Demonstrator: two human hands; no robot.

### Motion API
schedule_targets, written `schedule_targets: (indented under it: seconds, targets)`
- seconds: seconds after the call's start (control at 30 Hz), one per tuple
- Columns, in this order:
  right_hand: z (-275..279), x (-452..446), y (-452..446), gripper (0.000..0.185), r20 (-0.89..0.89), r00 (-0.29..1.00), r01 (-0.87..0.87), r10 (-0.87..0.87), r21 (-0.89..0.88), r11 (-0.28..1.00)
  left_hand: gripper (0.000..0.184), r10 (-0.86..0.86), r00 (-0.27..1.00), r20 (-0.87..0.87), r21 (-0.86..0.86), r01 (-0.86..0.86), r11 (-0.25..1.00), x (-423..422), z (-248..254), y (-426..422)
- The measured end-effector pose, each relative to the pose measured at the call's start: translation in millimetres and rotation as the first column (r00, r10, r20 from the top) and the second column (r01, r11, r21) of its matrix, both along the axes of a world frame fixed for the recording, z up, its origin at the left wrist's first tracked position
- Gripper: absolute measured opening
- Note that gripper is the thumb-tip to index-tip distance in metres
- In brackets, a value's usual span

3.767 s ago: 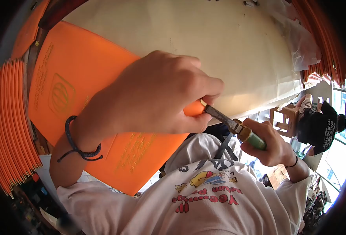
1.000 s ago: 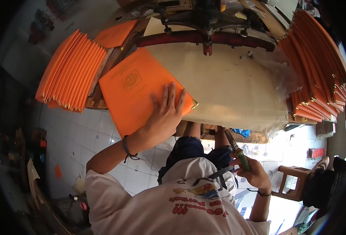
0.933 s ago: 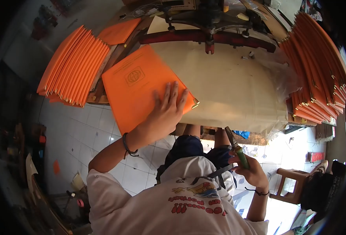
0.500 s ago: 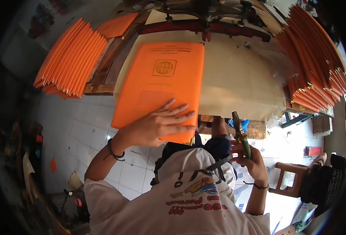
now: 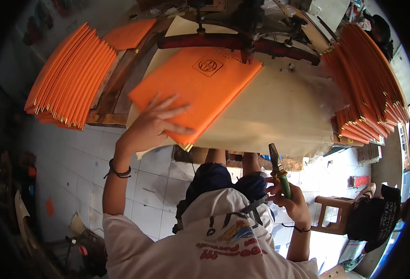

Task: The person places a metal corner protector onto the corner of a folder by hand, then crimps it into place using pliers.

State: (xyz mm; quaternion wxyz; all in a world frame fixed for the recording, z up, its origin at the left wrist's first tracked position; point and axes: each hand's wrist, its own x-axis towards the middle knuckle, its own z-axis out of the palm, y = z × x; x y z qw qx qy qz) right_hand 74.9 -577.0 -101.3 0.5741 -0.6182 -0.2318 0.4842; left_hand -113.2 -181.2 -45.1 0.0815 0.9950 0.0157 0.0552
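Note:
An orange folder (image 5: 191,88) with a dark square emblem and metal corners lies slanted on the paper-covered table, its far edge under the dark red bar of a press. My left hand (image 5: 156,123) rests on its near left part, fingers spread flat and slightly blurred. The thumb side is hard to make out. Close to my lap, below the table edge, my right hand (image 5: 291,202) is closed around a pair of pliers (image 5: 283,182) with green handles. Their jaws point up and away from me, apart from the folder.
The press bar (image 5: 200,42) spans the back of the table. Stacks of orange folders stand at left (image 5: 70,79) and right (image 5: 365,83). Another orange folder (image 5: 130,35) lies behind the left stack. Brown paper (image 5: 279,107) covers the table. A brown stool (image 5: 332,214) stands at right.
The orange folder has turned clockwise and slid away from me, its far edge now beneath the press bar. My left hand moved left and forward with it. The pliers stay in my right hand.

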Motion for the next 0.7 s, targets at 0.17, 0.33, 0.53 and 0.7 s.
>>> schedule_targets:
  seconds: [0.17, 0.33, 0.53, 0.7]
  targets:
    - [-6.4, -2.2, 26.8, 0.019, 0.012, 0.996, -0.083, 0.084, -0.018, 0.996, 0.058, 0.381, 0.875, 0.300, -0.254, -0.311, 0.916, -34.0, -26.6, -26.4]
    - [-3.7, -7.9, 62.2, 0.016, 0.040, 0.984, -0.173, 0.173, -0.024, 0.985, 0.075, 0.588, 0.658, 0.471, -0.496, -0.353, 0.793, -28.4, -62.7, -72.5]
    - [-2.6, -17.8, 85.0, 0.013, 0.055, 0.971, -0.231, 0.233, -0.033, 0.972, 0.070, 0.844, 0.348, 0.408, -0.752, -0.397, 0.527, -7.4, -85.2, -113.8]
    - [-4.1, -20.9, 88.0, 0.013, 0.031, 0.977, -0.208, 0.209, -0.013, 0.978, 0.051, 0.936, 0.346, 0.055, -0.995, 0.099, 0.022, -0.1, -55.9, -130.6]
